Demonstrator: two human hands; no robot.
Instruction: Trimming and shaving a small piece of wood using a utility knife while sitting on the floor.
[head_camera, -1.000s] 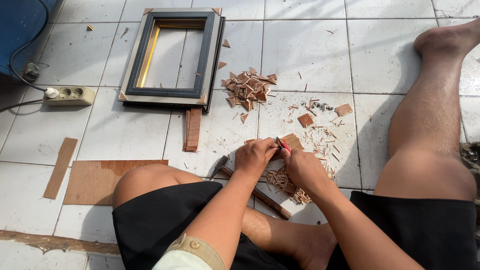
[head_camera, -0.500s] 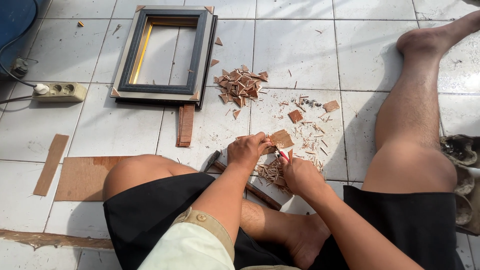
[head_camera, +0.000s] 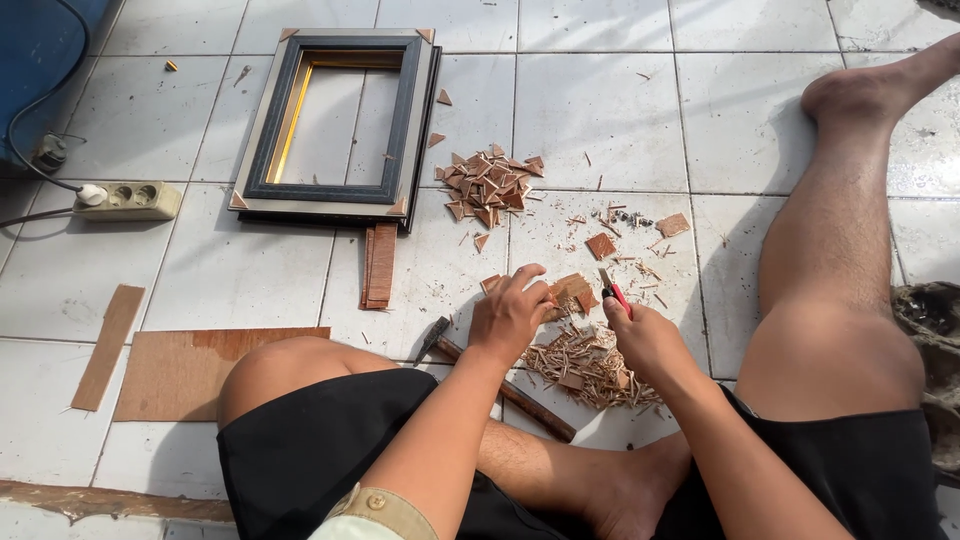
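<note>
Small brown wooden piece (head_camera: 572, 291) pinned to white floor tile (head_camera: 250, 275) under clenched fingers of left hand (head_camera: 510, 315), with right hand (head_camera: 648, 340) at 3 o'clock wrapped tight around red-handled cutter (head_camera: 615, 293), above heap of thin wood shavings (head_camera: 585, 365). Wooden-handled hammer (head_camera: 495, 378) at 8 o'clock from left hand, partly under forearm. Farther off at 12 o'clock, pile of brown triangular wood offcuts (head_camera: 488, 185); at 10 o'clock, rectangular dark picture frame with gold inner edge (head_camera: 340, 125).
</note>
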